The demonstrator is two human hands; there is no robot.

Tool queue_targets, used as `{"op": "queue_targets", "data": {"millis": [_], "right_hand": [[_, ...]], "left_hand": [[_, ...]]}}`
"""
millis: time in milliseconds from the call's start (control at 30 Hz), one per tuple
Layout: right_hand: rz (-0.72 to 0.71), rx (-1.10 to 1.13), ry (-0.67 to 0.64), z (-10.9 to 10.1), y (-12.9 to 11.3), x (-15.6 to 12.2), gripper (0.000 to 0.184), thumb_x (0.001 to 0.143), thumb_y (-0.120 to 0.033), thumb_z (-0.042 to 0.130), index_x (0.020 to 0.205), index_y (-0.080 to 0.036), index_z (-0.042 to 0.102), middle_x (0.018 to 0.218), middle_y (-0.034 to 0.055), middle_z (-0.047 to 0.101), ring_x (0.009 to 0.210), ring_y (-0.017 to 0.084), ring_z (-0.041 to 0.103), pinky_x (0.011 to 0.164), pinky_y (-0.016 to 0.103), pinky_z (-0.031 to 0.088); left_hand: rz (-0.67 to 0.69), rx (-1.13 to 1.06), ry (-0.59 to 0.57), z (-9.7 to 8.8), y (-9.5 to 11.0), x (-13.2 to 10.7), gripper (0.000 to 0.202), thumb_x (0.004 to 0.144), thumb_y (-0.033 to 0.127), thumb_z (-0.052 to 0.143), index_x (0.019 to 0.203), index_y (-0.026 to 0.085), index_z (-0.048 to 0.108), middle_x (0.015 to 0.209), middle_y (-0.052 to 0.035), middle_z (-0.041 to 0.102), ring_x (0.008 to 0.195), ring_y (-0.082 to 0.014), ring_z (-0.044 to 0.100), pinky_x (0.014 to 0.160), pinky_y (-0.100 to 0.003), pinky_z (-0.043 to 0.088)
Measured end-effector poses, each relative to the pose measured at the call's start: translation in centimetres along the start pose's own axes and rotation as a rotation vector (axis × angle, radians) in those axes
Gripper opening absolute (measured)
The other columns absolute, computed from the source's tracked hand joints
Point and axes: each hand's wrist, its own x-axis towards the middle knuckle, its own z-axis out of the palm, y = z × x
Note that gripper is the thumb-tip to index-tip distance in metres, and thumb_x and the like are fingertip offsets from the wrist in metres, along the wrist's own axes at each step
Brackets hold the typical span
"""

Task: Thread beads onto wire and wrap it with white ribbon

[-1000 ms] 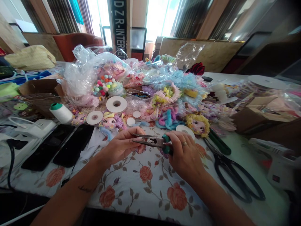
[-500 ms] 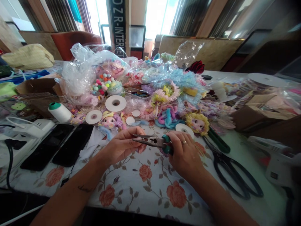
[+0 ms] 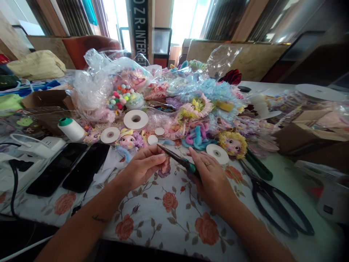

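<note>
In my right hand point(image 3: 214, 176) is a pair of needle-nose pliers point(image 3: 176, 156) with green handles. The long jaws point left and reach up to the fingertips of my left hand point(image 3: 144, 163); seen from the side, they look closed or nearly so. Thumb and fingers of my left hand are pinched together at the plier tips. Whatever they pinch is too small or too hidden to name. Both hands are above a floral tablecloth point(image 3: 152, 203). Just beyond my right hand lie a white ribbon spool point(image 3: 211, 150) and a yellow-haired doll head point(image 3: 233, 145).
Large black scissors point(image 3: 272, 200) lie to the right, near a white glue gun point(image 3: 324, 185) and a cardboard box point(image 3: 297, 136). At left are two black phones point(image 3: 83, 169) point(image 3: 56, 171), a power strip point(image 3: 35, 156) and a thread cone point(image 3: 71, 130). Plastic-wrapped trims point(image 3: 191, 87) are heaped behind.
The pliers have turned in my right hand: their spread jaws showed before, and now a narrow side shows. My right fingers are straighter. The view has shifted slightly.
</note>
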Motion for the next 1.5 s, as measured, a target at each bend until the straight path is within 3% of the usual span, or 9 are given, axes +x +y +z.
{"op": "queue_targets", "data": {"millis": [300,467,567,733,833,967,1133,1367,1500], "right_hand": [[0.31,0.236,-0.08,-1.5,0.1,0.0,0.044,0.087,-0.014,0.044,0.13,-0.015,0.05,0.109,0.013,0.068,0.098,0.027,0.065,0.076,0.036,0.054],[0.547,0.41,-0.088,-2.7,0.5,0.7,0.029,0.089,-0.028,0.047,0.111,-0.018,0.063,0.082,0.0071,0.07,0.076,0.023,0.067,0.063,0.031,0.053],[0.749,0.715,-0.073,-3.5,0.8,0.8,0.024,0.086,-0.038,0.055,0.098,-0.02,0.065,0.082,0.0062,0.069,0.076,0.023,0.067,0.066,0.033,0.054],[1.023,1.544,-0.182,-4.4,0.8,1.3,0.034,0.082,-0.041,0.06,0.111,-0.023,0.058,0.095,0.0095,0.069,0.087,0.026,0.068,0.079,0.044,0.055],[1.08,1.71,-0.173,-4.5,1.0,1.4,0.028,0.081,-0.034,0.062,0.106,-0.021,0.06,0.083,0.0059,0.067,0.077,0.022,0.068,0.074,0.041,0.056],[1.074,1.682,-0.089,-4.6,1.6,1.4,0.025,0.084,-0.028,0.057,0.109,-0.021,0.059,0.076,0.0018,0.062,0.068,0.017,0.064,0.064,0.033,0.057],[1.041,1.493,-0.074,-4.5,1.7,1.3,0.024,0.087,-0.031,0.053,0.108,-0.02,0.055,0.082,0.0057,0.065,0.07,0.018,0.065,0.064,0.033,0.056],[0.884,1.245,-0.159,-3.1,-0.2,1.1,0.038,0.07,-0.031,0.073,0.099,-0.021,0.052,0.083,0.0028,0.063,0.075,0.017,0.063,0.066,0.029,0.053],[0.764,1.194,-0.195,-2.0,-1.0,0.9,0.029,0.076,-0.029,0.068,0.098,-0.021,0.051,0.086,0.0034,0.064,0.077,0.016,0.063,0.07,0.03,0.053]], "left_hand": [[0.097,0.282,0.09,0.3,0.1,0.3,0.009,0.086,0.025,0.061,0.081,0.016,0.06,0.073,-0.0009,0.053,0.068,-0.0099,0.05,0.063,-0.023,0.042],[0.13,0.445,0.192,0.2,0.0,0.3,0.008,0.083,0.025,0.063,0.08,0.017,0.062,0.073,-0.0003,0.056,0.067,-0.0092,0.052,0.062,-0.022,0.044],[0.105,0.517,0.267,0.3,0.0,0.3,0.008,0.081,0.024,0.065,0.08,0.016,0.063,0.071,-0.0003,0.057,0.065,-0.0094,0.053,0.06,-0.021,0.045],[0.09,0.563,0.265,0.4,-0.1,0.4,0.008,0.08,0.024,0.064,0.077,0.016,0.062,0.068,0.0011,0.055,0.063,-0.0087,0.05,0.057,-0.021,0.042],[0.094,0.571,0.254,0.2,-0.2,0.4,0.01,0.081,0.023,0.061,0.074,0.017,0.061,0.067,0.0014,0.053,0.063,-0.009,0.048,0.058,-0.021,0.041],[0.114,0.529,0.308,-0.4,-0.4,0.5,0.012,0.083,0.023,0.058,0.073,0.017,0.06,0.068,0.0012,0.053,0.065,-0.0097,0.049,0.063,-0.022,0.041],[0.101,0.581,0.34,-0.4,-0.4,0.5,0.011,0.082,0.028,0.062,0.077,0.017,0.062,0.071,0.0006,0.055,0.067,-0.0106,0.05,0.064,-0.022,0.042],[-0.06,0.88,0.027,0.9,-1.4,0.3,0.016,0.083,0.031,0.06,0.082,0.017,0.066,0.078,-0.0029,0.061,0.069,-0.0126,0.054,0.062,-0.023,0.043],[-0.063,0.957,-0.016,1.2,-2.0,0.1,0.016,0.083,0.032,0.06,0.084,0.018,0.067,0.077,-0.003,0.061,0.067,-0.0126,0.053,0.058,-0.023,0.042]]}}
